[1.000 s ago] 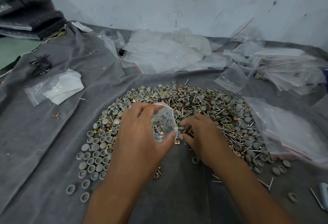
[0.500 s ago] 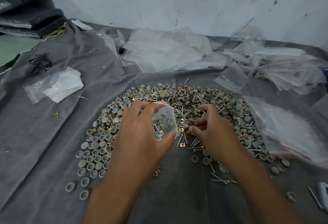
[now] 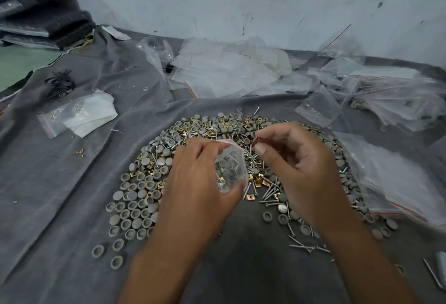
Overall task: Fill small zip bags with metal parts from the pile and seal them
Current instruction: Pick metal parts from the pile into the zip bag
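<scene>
The small zip bag (image 3: 230, 166) is sitting in the person's left hand (image 3: 200, 183), held up just above the middle of the pile of metal parts (image 3: 183, 139) on the grey cloth (image 3: 60, 183). The fingers of that hand are curling round it, thumb on the near side and fingertips pinching the red-lined mouth at the top, so the opening is facing right. Screws and a few caps are already showing through the clear film.

The right hand (image 3: 296, 166) is hovering just beside the bag's mouth, thumb and forefinger pinching something small and thin; I am guessing a screw or clip, but it is too small to tell. The other fingers are hanging loosely curled.

The bag itself is looking soft, thin and slippery, with no stiffness of its own, and the load inside is making it sag. The pointed screws could probably prick through the film if squeezed hard. The best place to hold it seems to be the zip strip at the mouth, which is the firmest part, with a hand supporting the weight underneath.

Grey round caps (image 3: 135, 214) are lying in loose rows at the near left of the pile, and screws (image 3: 299, 245) are straying at the near right. Empty bags (image 3: 229, 72) are heaped at the far side by the wall, with more (image 3: 398, 183) lying to the right.
</scene>
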{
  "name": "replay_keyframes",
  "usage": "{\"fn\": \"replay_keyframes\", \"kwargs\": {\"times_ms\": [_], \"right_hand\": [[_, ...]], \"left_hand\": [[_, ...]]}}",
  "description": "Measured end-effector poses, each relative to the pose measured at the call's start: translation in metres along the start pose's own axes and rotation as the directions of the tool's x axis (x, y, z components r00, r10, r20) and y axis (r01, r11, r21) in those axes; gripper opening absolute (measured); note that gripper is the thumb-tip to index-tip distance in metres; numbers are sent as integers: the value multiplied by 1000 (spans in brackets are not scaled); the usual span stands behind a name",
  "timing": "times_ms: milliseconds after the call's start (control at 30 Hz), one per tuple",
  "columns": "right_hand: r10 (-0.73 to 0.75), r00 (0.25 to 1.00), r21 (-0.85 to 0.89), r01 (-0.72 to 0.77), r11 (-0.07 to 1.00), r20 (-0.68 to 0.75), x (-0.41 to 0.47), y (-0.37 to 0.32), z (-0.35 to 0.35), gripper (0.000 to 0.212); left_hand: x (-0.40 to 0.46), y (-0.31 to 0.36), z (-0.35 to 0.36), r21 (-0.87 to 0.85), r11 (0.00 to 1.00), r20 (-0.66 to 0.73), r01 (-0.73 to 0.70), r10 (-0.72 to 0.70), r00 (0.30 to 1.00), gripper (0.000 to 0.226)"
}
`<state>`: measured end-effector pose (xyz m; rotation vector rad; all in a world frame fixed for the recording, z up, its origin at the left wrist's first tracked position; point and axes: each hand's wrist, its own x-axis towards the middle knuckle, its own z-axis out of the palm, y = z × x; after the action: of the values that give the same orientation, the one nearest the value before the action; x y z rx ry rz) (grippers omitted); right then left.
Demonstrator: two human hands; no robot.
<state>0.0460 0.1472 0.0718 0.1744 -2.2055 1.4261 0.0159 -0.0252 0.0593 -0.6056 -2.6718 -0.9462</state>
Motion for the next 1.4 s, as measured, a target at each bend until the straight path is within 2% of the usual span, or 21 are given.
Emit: {"fn": "replay_keyframes", "kwargs": {"times_ms": [67, 233, 333, 400, 467, 533, 567, 600, 667, 700, 800, 867, 967, 1067, 1133, 1267, 1400], "right_hand": [[-103, 995, 7, 103, 995, -9, -3, -10, 10, 12], [-241, 970, -241, 241, 940, 33, -8, -7, 24, 9], [-236, 968, -199, 217, 956, -79, -6, -6, 19, 8], [-175, 967, -114, 156, 981, -185, -3, -3, 10, 10], [-78, 967, -149, 42, 988, -243, 1, 6, -2, 11], [140, 981, -319, -176, 931, -130, 3, 23, -11, 16], [294, 955, -423, -278, 862, -30, 1, 33, -12, 19], [421, 906, -520, -334, 786, 55, -1, 41, -10, 20], [537, 832, -654, -328, 682, 142, -5, 53, -5, 18], [546, 820, -694, -293, 657, 171, -5, 56, -3, 19], [482, 845, -772, -141, 620, 232, -6, 60, 2, 32], [436, 871, -789, -98, 607, 227, -7, 61, 3, 29], [404, 883, -779, -73, 623, 240, -9, 61, 5, 20], [380, 871, -717, -46, 696, 313, -8, 59, 5, 13], [385, 862, -671, -74, 738, 329, -8, 59, 4, 16], [406, 856, -668, -100, 737, 320, -6, 66, 3, 22], [418, 847, -682, -93, 726, 329, -5, 72, -3, 16]], "left_hand": [[0, 0, 1, -19, 1000, -9, -9, 9, 1000, 52], [0, -2, 1, 26, 999, 21, -45, 45, 999, 43], [0, 1, 0, -3, 1000, 11, -9, 9, 1000, 50], [0, 1, -2, 11, 1000, 14, -5, 5, 1000, 52], [1, 0, -3, 14, 1000, 18, 1, -2, 1000, 53], [1, -1, -5, 17, 1000, 23, 6, -6, 1000, 53], [1, 0, -5, 16, 1000, 25, 6, -7, 1000, 54], [0, 0, -5, 15, 1000, 27, 6, -6, 1000, 54], [0, 0, -5, 12, 1000, 31, 6, -7, 1000, 55], [0, 0, -5, 9, 1000, 32, 6, -7, 999, 54], [1, -1, -6, 13, 1000, 38, 5, -5, 999, 55], [1, -1, -6, 15, 1000, 38, 7, -8, 999, 55], [1, -1, -6, 20, 1000, 34, 6, -6, 999, 55], [1, -1, -6, 18, 1000, 33, 5, -5, 999, 55], [0, 0, -6, 19, 1000, 31, 8, -9, 999, 56], [0, 0, -6, 24, 1000, 33, 7, -7, 999, 56], [1, -1, -6, 31, 1000, 38, 4, -5, 999, 56]]}}
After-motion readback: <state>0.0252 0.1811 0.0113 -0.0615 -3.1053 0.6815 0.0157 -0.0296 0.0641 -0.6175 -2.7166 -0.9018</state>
